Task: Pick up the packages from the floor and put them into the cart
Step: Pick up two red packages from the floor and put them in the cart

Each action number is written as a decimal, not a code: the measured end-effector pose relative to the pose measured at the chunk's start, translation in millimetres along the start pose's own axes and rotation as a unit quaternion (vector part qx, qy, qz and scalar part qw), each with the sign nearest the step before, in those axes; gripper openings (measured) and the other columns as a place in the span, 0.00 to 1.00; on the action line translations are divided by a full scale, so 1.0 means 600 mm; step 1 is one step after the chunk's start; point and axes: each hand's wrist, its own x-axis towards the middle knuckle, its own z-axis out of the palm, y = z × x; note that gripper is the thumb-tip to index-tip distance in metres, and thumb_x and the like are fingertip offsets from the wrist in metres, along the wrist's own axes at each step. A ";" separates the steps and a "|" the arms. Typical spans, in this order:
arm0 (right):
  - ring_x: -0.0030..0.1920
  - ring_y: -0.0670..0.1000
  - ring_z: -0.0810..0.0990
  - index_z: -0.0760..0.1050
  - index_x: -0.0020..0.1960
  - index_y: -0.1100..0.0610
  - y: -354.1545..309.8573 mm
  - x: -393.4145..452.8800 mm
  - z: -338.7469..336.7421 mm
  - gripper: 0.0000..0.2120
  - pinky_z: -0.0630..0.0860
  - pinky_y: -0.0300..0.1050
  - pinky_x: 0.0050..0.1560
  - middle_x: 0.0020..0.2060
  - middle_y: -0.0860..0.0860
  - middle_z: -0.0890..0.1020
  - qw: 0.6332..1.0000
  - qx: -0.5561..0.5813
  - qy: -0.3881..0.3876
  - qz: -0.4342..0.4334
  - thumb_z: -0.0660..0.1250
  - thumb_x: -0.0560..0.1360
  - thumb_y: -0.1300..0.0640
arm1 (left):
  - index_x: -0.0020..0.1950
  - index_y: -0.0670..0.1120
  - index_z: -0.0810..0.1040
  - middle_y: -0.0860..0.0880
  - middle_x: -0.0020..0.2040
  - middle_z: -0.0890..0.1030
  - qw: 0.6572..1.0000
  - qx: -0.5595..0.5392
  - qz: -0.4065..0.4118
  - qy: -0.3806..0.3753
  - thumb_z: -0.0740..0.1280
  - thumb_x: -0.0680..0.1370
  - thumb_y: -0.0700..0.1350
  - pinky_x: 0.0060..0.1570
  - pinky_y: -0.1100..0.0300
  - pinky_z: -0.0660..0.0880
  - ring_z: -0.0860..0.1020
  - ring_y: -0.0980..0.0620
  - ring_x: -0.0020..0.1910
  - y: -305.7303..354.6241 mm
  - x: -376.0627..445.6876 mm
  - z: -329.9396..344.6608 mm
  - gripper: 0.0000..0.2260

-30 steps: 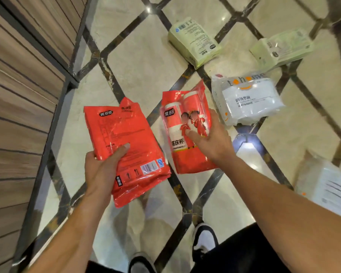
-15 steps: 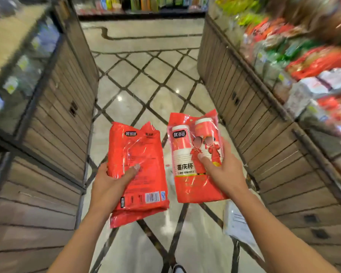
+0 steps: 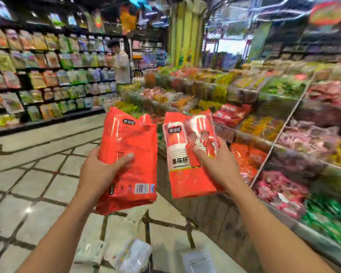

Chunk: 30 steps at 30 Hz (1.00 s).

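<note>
Facing shelves now, red packages (image 3: 127, 160) raised

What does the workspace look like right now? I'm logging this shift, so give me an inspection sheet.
Surface: tiled floor with dark diagonal lines.
Job's things: two red packages, barcode side in left hand, cup picture in right hand; cart not seen.
Clutter: pale packages on floor below, blurred.
Grippers: both hands shut on packages.
Cables: nothing seen.
Surroundings: stocked shelves, bins of snacks, a person far off.
</note>
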 end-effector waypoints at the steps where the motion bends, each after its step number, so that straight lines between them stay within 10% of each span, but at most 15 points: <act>1: 0.58 0.54 0.82 0.72 0.70 0.50 0.001 -0.019 -0.036 0.33 0.77 0.50 0.57 0.56 0.48 0.83 1.000 -0.009 0.022 0.012 0.74 0.71 0.35 | 0.57 0.51 0.82 0.52 0.48 0.87 1.000 -0.007 0.015 -0.026 0.82 0.57 0.68 0.54 0.45 0.82 0.86 0.48 0.47 0.017 -0.005 0.014 0.35; 7: 0.59 0.54 0.82 0.74 0.69 0.49 0.016 -0.182 -0.251 0.28 0.72 0.45 0.52 0.53 0.47 0.84 0.981 -0.076 0.152 0.094 0.75 0.73 0.41 | 0.54 0.53 0.81 0.52 0.45 0.88 0.977 -0.044 0.090 -0.188 0.79 0.51 0.74 0.52 0.41 0.83 0.86 0.46 0.45 0.114 -0.091 0.134 0.40; 14: 0.53 0.49 0.81 0.73 0.70 0.51 0.035 -0.438 -0.505 0.28 0.72 0.43 0.51 0.49 0.43 0.81 0.923 -0.127 0.319 0.175 0.76 0.74 0.43 | 0.57 0.48 0.82 0.53 0.47 0.86 0.902 -0.087 0.172 -0.386 0.85 0.63 0.55 0.45 0.55 0.79 0.84 0.52 0.47 0.250 -0.330 0.313 0.27; 21: 0.49 0.48 0.78 0.75 0.61 0.47 0.047 -0.730 -0.738 0.21 0.69 0.43 0.49 0.44 0.39 0.78 0.831 -0.176 0.460 0.259 0.75 0.74 0.41 | 0.59 0.51 0.83 0.53 0.49 0.88 0.803 -0.141 0.205 -0.541 0.83 0.53 0.67 0.54 0.50 0.82 0.86 0.51 0.48 0.371 -0.655 0.445 0.38; 26: 0.39 0.32 0.72 0.71 0.58 0.44 0.057 -0.945 -0.892 0.17 0.66 0.22 0.36 0.42 0.33 0.75 0.780 -0.203 0.518 0.285 0.75 0.75 0.44 | 0.53 0.50 0.84 0.53 0.45 0.88 0.753 -0.146 0.229 -0.599 0.80 0.52 0.68 0.52 0.50 0.81 0.85 0.52 0.45 0.435 -0.927 0.500 0.36; 30: 0.43 0.37 0.77 0.74 0.63 0.46 0.067 -1.101 -1.007 0.21 0.71 0.34 0.42 0.46 0.36 0.79 0.747 -0.217 0.549 0.306 0.75 0.75 0.41 | 0.51 0.50 0.84 0.53 0.42 0.88 0.721 -0.165 0.210 -0.640 0.81 0.53 0.67 0.50 0.49 0.82 0.86 0.51 0.42 0.468 -1.139 0.533 0.33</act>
